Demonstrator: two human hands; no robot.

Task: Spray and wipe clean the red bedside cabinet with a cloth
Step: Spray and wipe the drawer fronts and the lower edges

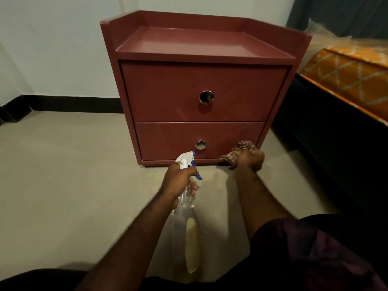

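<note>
Head view: crumpled checked cloth [238, 152] meets smooth cabinet [168, 91].

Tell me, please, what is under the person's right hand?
A checked cloth, gripped by the right hand at the lower drawer. The hand covers part of the cloth and the drawer corner behind it.

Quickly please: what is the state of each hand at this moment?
Left hand: closed around the neck of the spray bottle.
Right hand: closed on the checked cloth, at the lower drawer.
</note>
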